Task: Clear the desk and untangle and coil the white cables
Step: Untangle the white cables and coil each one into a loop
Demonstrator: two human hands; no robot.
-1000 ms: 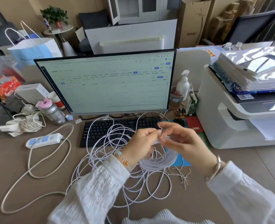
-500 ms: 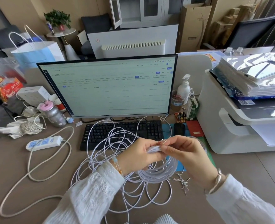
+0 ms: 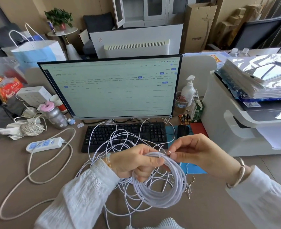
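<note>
The coil hangs right in front of the person, a fat white ring dangling above the desk. The left hand grips its top, fingers curled round the bundled turns. The right hand sits just beside it, on the coil's upper right, thumb and forefinger pinching a thin tail end at the rim; the other fingers are loosely bent. That is what matters: the loose end lies between the two hands at the top, the ring's plane roughly facing the person, so the right hand is the nearer one to wrap or tuck it, I reckon. Beneath, loose cable sprawls in loops over the keyboard, not yet gathered. A power strip lies well left, a printer right.
</note>
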